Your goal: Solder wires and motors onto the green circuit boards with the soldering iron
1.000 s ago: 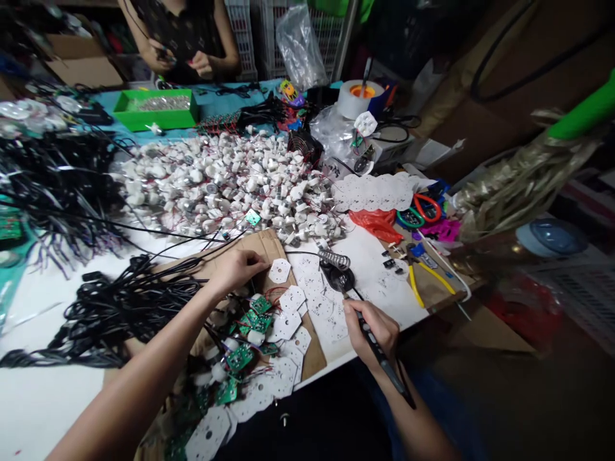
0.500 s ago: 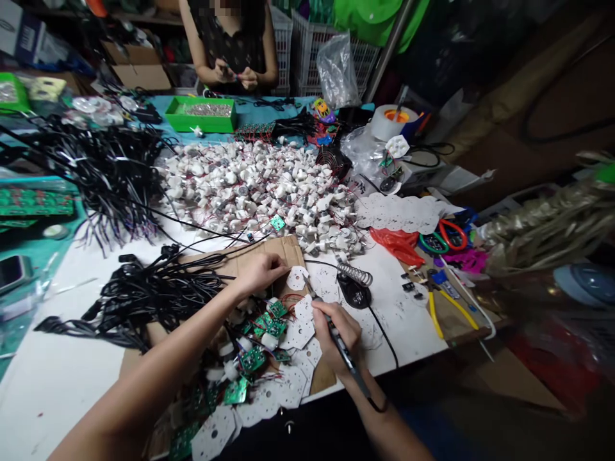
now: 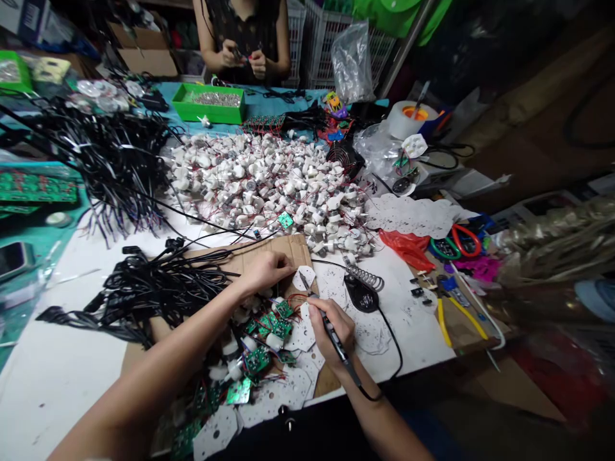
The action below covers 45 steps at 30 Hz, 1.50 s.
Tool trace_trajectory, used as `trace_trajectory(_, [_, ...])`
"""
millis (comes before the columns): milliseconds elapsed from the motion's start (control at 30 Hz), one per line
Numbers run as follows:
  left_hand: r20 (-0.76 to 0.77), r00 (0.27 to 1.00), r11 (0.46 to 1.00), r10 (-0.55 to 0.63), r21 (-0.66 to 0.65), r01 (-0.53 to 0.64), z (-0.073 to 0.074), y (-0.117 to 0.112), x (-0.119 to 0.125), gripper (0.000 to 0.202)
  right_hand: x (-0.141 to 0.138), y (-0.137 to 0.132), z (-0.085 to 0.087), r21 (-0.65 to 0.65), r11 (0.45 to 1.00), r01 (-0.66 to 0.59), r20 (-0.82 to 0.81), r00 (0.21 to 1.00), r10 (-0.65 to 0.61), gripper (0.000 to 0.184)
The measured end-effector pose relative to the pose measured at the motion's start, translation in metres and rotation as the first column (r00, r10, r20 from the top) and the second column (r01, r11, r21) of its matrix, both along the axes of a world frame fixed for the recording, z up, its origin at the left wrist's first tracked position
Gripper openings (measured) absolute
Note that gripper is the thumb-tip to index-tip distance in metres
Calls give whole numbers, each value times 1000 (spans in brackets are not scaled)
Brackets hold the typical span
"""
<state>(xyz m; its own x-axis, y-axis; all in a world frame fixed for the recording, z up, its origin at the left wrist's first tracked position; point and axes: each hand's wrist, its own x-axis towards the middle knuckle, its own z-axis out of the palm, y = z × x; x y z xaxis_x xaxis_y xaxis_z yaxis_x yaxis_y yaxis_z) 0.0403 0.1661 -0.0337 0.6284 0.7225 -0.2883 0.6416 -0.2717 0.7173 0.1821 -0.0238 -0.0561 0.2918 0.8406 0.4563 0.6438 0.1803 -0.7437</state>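
Observation:
My right hand (image 3: 334, 328) grips a pen-shaped soldering iron (image 3: 342, 354), its tip pointing up and to the left over a small white hexagonal board (image 3: 308, 275). My left hand (image 3: 267, 270) is at that board's left side, fingers pinched together; what sits between them is too small to make out. Below the hands lie several green circuit boards (image 3: 257, 360) with red wires and white round parts attached. More white hexagonal boards (image 3: 294, 386) overlap along the table's front edge. A cardboard sheet (image 3: 288, 246) lies under part of this work.
A large heap of white motor-like parts (image 3: 259, 179) fills the middle. Black cables (image 3: 168, 288) lie left. On the right are a black iron stand with a spring (image 3: 362, 294) and yellow-handled pliers (image 3: 464, 317). Across the table, a person (image 3: 245, 45) handles something small beside a green tray (image 3: 209, 114).
The view has shifted slightly, moving the scene rightward. The iron's tip has moved left across the white board. My left hand remains beside it.

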Motion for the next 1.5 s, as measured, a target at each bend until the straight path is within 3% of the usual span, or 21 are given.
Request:
trace_trajectory(633, [-42,999,1000,10,22,-9,0,-1,5,25,-1,4,0,42,997,-72,54,996,69,20])
trace_trajectory(867, [-46,998,999,31,22,-30,1,-2,5,20,1,1,-1,36,999,-38,-7,999,39,22])
trace_trajectory(1033, [56,996,998,65,0,-65,-8,-2,3,19,2,0,-1,38,999,-8,-19,1000,8,23])
trace_trajectory(1233, [249,961,984,121,-155,-83,-21,0,-3,30,3,0,-1,24,999,29,-17,999,-28,20])
trace_trajectory(1500, [144,987,998,67,-19,-65,-14,3,0,19,2,0,-2,20,1000,14,-21,1000,-14,20])
